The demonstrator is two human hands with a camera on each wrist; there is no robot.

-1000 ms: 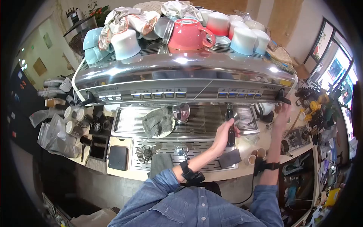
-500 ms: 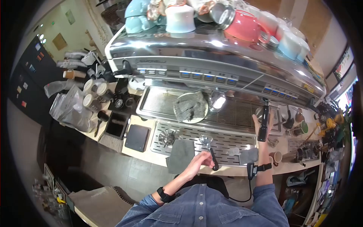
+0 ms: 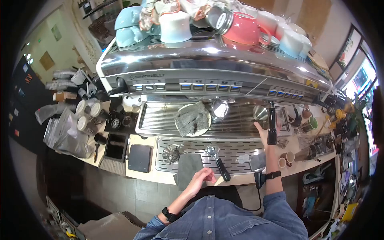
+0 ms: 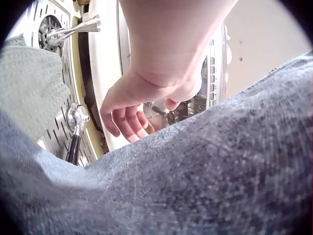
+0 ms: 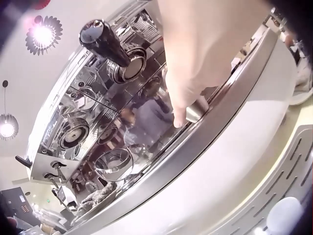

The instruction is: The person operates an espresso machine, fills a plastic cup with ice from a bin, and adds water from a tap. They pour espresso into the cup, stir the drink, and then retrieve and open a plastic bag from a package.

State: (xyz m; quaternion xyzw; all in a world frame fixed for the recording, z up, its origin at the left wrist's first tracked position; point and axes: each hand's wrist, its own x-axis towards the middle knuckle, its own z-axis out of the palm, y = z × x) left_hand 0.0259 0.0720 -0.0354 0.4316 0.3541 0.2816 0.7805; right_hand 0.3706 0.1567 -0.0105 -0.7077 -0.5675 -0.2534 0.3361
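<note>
Clock is head view, 12 toward the machine. My right hand (image 3: 265, 135) is at 3–4 o'clock, under the black portafilter handle (image 3: 272, 127). Metal cup (image 3: 261, 113) is at 3 o'clock on the drip tray (image 3: 238, 122); right wrist view puts thumb and cup together. Fingers hidden there, so can't tell if I'm gripping it or just touching. Left hand (image 3: 202, 177) is near 6, loosely curled, nothing in it, between the grey cloth (image 3: 187, 170) and the spare portafilter (image 3: 222, 169) at 5.

Step, my read: positioning the cup under the seated portafilter. Next move should be: centre cup, free the fingers, back out low without knocking the handle, then a press on the lit buttons (image 3: 286, 94) between 2 and 3. Main risk: nudging the cup off centre.

Writing: SIMONELLI on the front of the espresso machine (image 3: 216, 63), 10–11 o'clock. Button legends too small to call. Lidded jar (image 3: 87, 126) at 9 has lettering, possibly POT; not certain. Nothing readable on the portafilter handle or the cup.
</note>
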